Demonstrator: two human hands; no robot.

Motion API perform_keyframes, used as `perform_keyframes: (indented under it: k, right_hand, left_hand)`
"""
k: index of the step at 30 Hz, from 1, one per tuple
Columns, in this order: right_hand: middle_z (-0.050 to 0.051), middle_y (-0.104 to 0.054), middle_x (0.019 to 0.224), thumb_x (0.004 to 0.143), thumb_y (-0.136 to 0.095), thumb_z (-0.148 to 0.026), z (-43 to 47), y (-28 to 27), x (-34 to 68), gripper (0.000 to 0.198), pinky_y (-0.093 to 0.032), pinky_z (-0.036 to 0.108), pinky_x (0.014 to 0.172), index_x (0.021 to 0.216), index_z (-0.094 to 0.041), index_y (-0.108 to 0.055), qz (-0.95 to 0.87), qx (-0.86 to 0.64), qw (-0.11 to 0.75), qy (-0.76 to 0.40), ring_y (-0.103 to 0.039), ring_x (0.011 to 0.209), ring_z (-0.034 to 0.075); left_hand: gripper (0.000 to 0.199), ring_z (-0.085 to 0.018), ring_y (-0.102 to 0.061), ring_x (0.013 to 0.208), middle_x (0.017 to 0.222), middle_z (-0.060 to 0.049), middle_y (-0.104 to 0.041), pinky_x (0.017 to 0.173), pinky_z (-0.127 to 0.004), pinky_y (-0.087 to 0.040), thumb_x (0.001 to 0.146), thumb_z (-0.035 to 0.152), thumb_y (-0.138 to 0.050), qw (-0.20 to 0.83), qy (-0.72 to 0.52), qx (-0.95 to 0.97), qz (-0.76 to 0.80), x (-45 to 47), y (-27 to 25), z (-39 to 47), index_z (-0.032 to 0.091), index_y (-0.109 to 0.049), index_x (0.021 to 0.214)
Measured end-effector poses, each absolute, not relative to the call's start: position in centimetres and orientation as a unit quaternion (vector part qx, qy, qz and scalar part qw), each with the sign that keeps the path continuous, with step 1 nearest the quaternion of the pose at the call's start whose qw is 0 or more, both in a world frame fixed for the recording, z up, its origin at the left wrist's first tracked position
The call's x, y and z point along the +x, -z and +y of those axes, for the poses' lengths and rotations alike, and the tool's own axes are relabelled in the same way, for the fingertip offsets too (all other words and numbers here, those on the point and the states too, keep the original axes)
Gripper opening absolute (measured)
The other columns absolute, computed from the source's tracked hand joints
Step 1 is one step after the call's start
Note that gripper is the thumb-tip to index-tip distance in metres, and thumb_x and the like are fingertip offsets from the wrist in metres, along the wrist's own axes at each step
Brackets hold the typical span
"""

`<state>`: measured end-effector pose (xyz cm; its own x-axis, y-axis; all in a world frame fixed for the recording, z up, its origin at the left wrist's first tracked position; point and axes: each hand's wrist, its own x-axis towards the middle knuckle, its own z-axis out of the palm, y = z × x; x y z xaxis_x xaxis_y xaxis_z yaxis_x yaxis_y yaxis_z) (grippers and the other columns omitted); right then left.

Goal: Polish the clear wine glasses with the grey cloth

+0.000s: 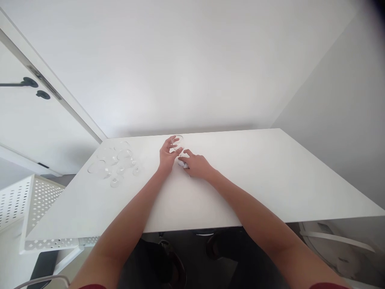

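A clear stemmed glass (pixel 178 139) is held upright or nearly so near the table's far edge. My left hand (pixel 167 155) is closed around its bowl, fingers behind and thumb in front. My right hand (pixel 196 163) is at the lower end of the same glass, fingers bent around its stem and foot. Something whitish (pixel 182 163) shows under the right fingers; I cannot make out whether it is the foot or a cloth. To the left, several clear stemmed glasses (pixel 99 170) stand close together on the white table (pixel 192 200).
A white wall (pixel 192 72) rises behind the table. At the left are a door handle (pixel 29 82), a white perforated shelf unit (pixel 45 196) and a dark flat object (pixel 45 265). A curved pale rail (pixel 337 237) runs below the table's right side.
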<state>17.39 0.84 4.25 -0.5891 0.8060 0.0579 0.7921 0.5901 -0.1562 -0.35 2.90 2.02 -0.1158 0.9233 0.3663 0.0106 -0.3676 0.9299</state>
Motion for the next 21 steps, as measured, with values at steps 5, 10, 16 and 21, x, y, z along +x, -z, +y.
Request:
perform_keyframes:
  k: [5, 10, 16, 21]
  right_hand:
    - [0.01, -0.059, 0.143, 0.098, -0.054, -0.031, 0.7, -4.0, 17.2, 0.05, -0.05, 0.034, 0.075, 0.147, -0.031, -0.059, -0.886, -0.456, 0.045, -0.069, -0.071, 0.088, 0.023]
    - [0.012, -0.06, 0.137, 0.097, -0.054, -0.026, 0.5, -4.0, 17.2, 0.046, -0.05, 0.035, 0.075, 0.142, -0.029, -0.06, -0.873, -0.48, 0.037, -0.081, -0.072, 0.089, 0.024]
    - [0.019, -0.056, 0.142, 0.093, -0.054, -0.023, 1.7, -3.9, 18.4, 0.048, -0.053, 0.039, 0.076, 0.141, -0.021, -0.056, -0.815, -0.575, 0.017, -0.076, -0.072, 0.095, 0.03]
    - [0.022, -0.057, 0.139, 0.088, -0.058, -0.024, 3.8, -4.0, 23.0, 0.052, -0.054, 0.043, 0.085, 0.14, -0.017, -0.056, -0.733, -0.67, 0.012, -0.113, -0.07, 0.109, 0.035]
  left_hand:
    - [0.064, -0.029, -0.061, 0.12, 0.14, -0.01, -0.067, 0.078, -0.034, -0.056, 0.077, 0.042, -0.087, 0.375, -0.606, 0.562, 0.42, -0.2, -1.9, 2.9, 0.033, -0.066, 0.137]
    - [0.09, -0.028, -0.06, 0.126, 0.148, -0.011, -0.062, 0.084, -0.036, -0.058, 0.078, 0.041, -0.088, 0.401, -0.591, 0.569, 0.407, 0.0, -1.8, 2.9, 0.039, -0.043, 0.156]
    - [0.084, -0.024, -0.06, 0.122, 0.164, -0.012, -0.044, 0.084, -0.034, -0.063, 0.083, 0.049, -0.083, 0.419, -0.608, 0.562, 0.372, 0.1, -1.8, 3.0, 0.038, -0.04, 0.154]
    - [0.059, -0.02, -0.062, 0.108, 0.158, -0.011, -0.048, 0.072, -0.03, -0.064, 0.09, 0.053, -0.074, 0.435, -0.593, 0.559, 0.383, 0.0, -1.9, 2.9, 0.034, -0.054, 0.142]
